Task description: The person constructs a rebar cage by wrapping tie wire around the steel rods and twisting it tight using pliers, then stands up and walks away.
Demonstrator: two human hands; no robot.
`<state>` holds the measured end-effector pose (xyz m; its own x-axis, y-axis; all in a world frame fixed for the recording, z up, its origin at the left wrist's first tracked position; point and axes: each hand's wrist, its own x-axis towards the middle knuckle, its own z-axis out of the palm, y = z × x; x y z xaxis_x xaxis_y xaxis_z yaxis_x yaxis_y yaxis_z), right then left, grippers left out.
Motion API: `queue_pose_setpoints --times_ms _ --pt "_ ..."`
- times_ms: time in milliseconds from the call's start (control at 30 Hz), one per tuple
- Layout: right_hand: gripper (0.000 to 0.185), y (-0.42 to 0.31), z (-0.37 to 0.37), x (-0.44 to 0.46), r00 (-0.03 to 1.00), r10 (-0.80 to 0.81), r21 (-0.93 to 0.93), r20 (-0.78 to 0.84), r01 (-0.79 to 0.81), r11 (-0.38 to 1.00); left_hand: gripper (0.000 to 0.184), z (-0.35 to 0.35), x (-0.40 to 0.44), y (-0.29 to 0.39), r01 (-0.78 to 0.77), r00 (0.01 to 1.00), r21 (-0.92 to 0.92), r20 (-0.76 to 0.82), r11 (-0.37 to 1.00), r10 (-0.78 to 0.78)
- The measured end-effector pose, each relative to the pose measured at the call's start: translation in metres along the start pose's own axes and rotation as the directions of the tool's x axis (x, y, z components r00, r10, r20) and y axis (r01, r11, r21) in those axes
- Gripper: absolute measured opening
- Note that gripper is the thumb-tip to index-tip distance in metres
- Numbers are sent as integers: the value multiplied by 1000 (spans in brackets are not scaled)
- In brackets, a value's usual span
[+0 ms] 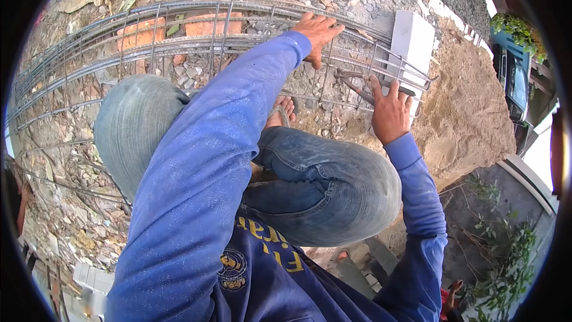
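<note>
My left hand (pixel 319 36) reaches across to a long cage of steel rebar (pixel 217 39). Its fingers are stretched out over the upper bars, with the thumb apart and pointing down. My right hand (pixel 391 113) has its fingers curled over the dark handles of a pair of pincers (pixel 356 80), near the right end of the cage. The jaws of the pincers point left, towards the bars and stirrups. Part of the handles is hidden beneath my fingers.
Orange bricks (pixel 141 34) lie under the cage, and a pale concrete block (pixel 411 45) is under its right end. Rubble and gravel cover the ground. A sandy mound (pixel 471 113) rises at right, with a parked vehicle (pixel 516 77) beyond. Another person's hand (pixel 456 285) shows at lower right.
</note>
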<state>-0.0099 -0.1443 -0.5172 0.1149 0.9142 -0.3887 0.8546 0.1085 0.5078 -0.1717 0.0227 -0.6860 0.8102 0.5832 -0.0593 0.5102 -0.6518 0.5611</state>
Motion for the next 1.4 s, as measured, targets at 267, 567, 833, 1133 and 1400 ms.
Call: queue_pose_setpoints --times_ms 267,567,833,1133,1400 --pt "64 -2 11 -1 987 -82 -4 -135 82 997 127 -3 0 2 18 1000 12 13 1000 -18" --pt "55 -19 2 -1 996 38 -5 -79 -38 999 127 3 2 0 19 1000 28 -9 999 -19" --pt "15 -15 -11 13 979 -110 -190 -171 77 979 128 -2 1 3 27 999 23 16 999 -28" --pt "15 4 -24 35 975 -183 -9 125 186 983 128 -2 1 2 28 999 12 25 1000 -28" --pt "32 26 -31 61 863 -237 395 446 48 918 128 0 0 1 26 1000 3 -2 1000 -26"
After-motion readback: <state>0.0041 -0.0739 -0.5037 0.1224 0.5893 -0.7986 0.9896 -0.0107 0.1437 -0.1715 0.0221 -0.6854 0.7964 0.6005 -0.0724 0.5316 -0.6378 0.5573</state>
